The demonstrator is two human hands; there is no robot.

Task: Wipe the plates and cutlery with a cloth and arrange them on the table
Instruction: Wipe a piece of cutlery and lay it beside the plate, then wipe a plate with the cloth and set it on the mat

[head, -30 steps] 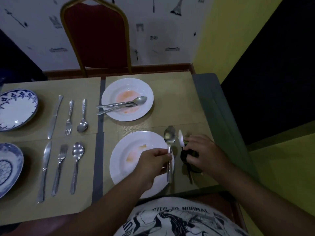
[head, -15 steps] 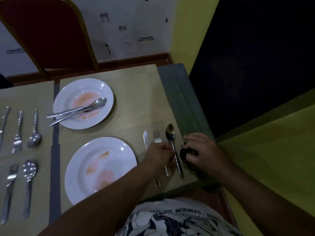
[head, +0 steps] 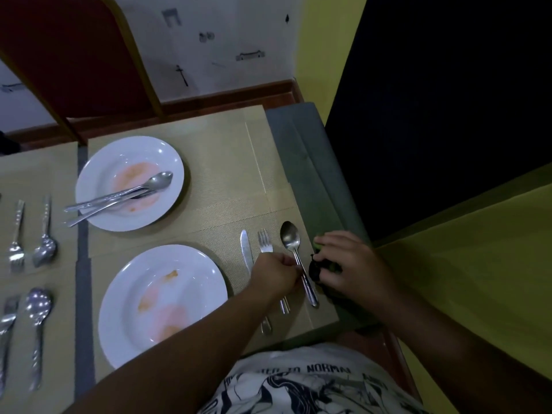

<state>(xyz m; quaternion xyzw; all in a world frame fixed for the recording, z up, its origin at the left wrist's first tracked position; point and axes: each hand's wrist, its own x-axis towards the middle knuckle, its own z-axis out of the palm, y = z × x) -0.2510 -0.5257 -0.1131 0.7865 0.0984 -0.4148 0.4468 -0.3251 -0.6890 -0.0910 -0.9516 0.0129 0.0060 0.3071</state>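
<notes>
A knife (head: 246, 252), a fork (head: 265, 243) and a spoon (head: 291, 239) lie side by side on the mat right of the near white plate (head: 162, 303), which has orange smears. My left hand (head: 276, 274) pinches the spoon's handle at its middle. My right hand (head: 351, 264) grips a dark bunched cloth (head: 316, 270) just right of the spoon. A second smeared white plate (head: 128, 182) farther back carries a spoon (head: 155, 183) and other cutlery.
Two more sets of forks and spoons (head: 30, 237) lie on mats at the left. A red chair (head: 74, 55) stands behind the table. The table's grey edge (head: 307, 174) runs along the right, by a dark panel and yellow surface.
The spoon went from over the near plate's edge down onto the mat beside the fork and knife. The view swung right. My right hand stayed on the cloth.
</notes>
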